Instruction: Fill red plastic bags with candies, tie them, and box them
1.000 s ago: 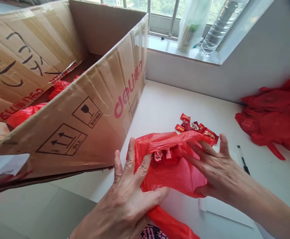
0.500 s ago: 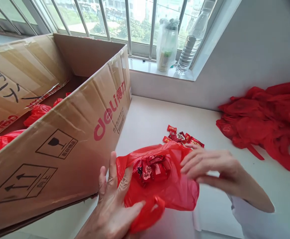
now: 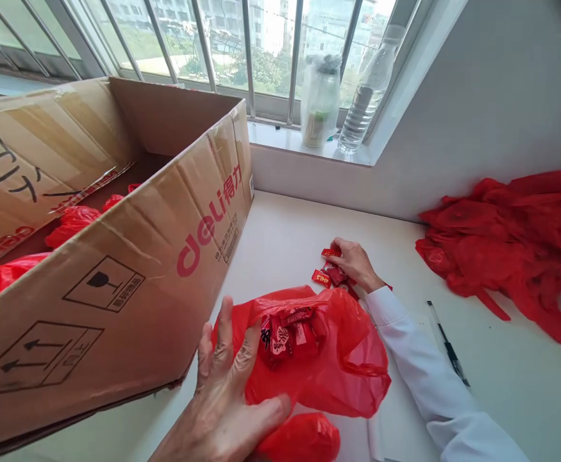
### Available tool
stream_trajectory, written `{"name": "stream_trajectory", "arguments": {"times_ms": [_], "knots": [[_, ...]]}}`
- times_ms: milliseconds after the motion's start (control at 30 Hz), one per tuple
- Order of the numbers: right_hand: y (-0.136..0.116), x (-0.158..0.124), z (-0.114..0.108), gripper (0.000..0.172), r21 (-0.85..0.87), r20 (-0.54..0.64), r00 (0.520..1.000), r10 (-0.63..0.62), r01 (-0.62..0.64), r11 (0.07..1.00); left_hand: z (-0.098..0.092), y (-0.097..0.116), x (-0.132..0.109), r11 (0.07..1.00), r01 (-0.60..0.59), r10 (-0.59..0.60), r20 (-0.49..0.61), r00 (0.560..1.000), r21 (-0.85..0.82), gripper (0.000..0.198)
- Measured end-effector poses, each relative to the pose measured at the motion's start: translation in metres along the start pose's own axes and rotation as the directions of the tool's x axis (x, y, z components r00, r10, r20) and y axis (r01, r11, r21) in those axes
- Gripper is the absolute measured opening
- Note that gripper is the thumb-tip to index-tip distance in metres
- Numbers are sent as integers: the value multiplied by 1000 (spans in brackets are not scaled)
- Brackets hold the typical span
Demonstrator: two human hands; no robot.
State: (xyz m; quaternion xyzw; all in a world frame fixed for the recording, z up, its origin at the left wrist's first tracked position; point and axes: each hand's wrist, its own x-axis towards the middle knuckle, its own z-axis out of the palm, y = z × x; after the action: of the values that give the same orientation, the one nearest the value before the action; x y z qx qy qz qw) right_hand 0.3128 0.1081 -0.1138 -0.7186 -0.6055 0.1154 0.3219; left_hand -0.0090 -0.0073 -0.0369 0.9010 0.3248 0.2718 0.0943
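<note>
My left hand [image 3: 229, 398] grips the near edge of a thin red plastic bag [image 3: 328, 366] that lies on the white table [image 3: 290, 237]. Several red wrapped candies [image 3: 287, 333] show through the bag's mouth. My right hand [image 3: 354, 263], in a white sleeve, reaches past the bag to a small heap of loose red candies [image 3: 327, 273] and curls its fingers over them. Its fingertips are closed on the heap.
A large open cardboard box [image 3: 131, 256] with red bags inside [image 3: 71, 221] fills the left. A pile of red plastic bags [image 3: 515, 237] lies at the right. A black pen [image 3: 446, 343] lies near my sleeve. A bottle [image 3: 364, 102] and jar [image 3: 318, 102] stand on the windowsill.
My right hand left the bag and moved away to the loose candies beyond it. My left hand kept hold of the bag.
</note>
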Motion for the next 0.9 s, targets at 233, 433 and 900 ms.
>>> {"name": "stream_trajectory", "arguments": {"times_ms": [233, 433, 900], "knots": [[-101, -74, -87, 16, 429, -158, 972, -176, 228, 874, -12, 8, 5, 982, 26, -14, 63, 998, -187, 17], [-150, -135, -73, 33, 42, 450, 770, -452, 487, 872, -13, 4, 6, 978, -40, 68, 131, 989, -206, 14], [-89, -125, -16, 70, 28, 439, 812, -384, 415, 909, -6, -5, 0, 985, -18, 45, 152, 987, -172, 22]]}}
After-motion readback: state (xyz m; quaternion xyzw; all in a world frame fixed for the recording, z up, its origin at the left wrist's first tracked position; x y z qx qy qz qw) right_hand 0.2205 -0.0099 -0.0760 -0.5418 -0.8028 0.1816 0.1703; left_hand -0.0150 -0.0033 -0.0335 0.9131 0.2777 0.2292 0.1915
